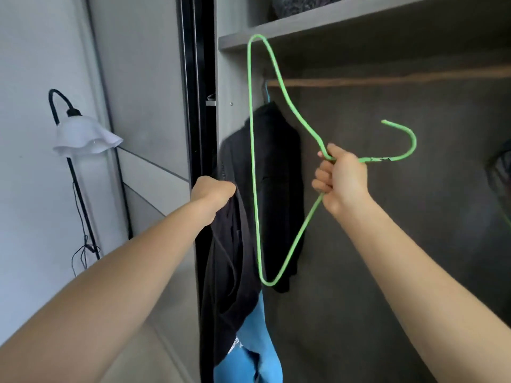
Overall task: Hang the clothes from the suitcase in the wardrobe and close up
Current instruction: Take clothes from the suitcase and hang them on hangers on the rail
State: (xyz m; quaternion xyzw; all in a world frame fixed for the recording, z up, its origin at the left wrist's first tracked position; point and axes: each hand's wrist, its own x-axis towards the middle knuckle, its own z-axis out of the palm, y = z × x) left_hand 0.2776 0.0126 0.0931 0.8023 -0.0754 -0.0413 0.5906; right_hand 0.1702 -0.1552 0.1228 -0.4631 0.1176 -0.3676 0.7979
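My right hand (341,179) grips a green wire hanger (253,150) near its neck. The hanger is turned on its side, with its hook pointing right. My left hand (213,196) clutches a black garment (229,286) with a blue piece (257,349) hanging below it. Both hands are raised in front of the open wardrobe. Behind the hanger, another black garment (276,167) hangs on a blue hanger (266,92) at the left end of the wooden rail (387,78). The suitcase is out of view.
A grey shelf (318,23) runs above the rail with a dark item on it. The black door frame (196,106) stands left of the opening. A floor lamp (83,136) with a white shade stands by the left wall. Something dark hangs at the right edge (500,172).
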